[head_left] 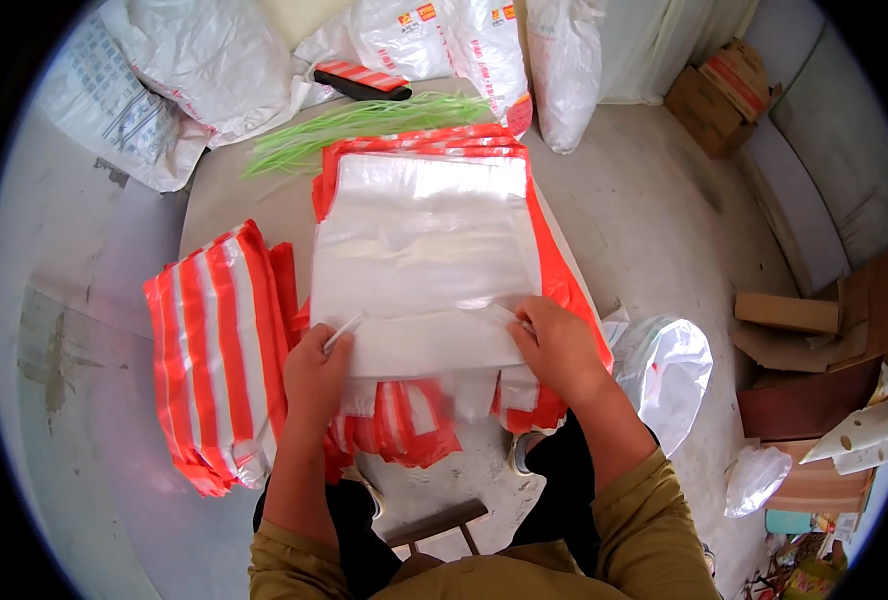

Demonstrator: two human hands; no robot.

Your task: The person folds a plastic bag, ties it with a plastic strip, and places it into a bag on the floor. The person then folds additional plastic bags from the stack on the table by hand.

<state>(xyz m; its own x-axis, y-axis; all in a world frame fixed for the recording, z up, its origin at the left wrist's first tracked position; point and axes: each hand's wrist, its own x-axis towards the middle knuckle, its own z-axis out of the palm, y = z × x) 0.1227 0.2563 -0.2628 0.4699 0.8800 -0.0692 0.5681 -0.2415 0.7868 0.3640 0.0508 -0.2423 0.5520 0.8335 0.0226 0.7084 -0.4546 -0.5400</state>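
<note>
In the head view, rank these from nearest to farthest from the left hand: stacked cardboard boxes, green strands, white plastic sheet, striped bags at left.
From the left hand:
1. White plastic sheet: held at its near edge.
2. Striped bags: just left.
3. Green strands: table's far end.
4. Stacked cardboard boxes: far right, on the floor.

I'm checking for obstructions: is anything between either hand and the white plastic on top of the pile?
No, nothing visible. The left hand and right hand both hold the near part of the white plastic. The striped bags lie to the left, and red plastic shows from underneath; neither comes between.
</note>
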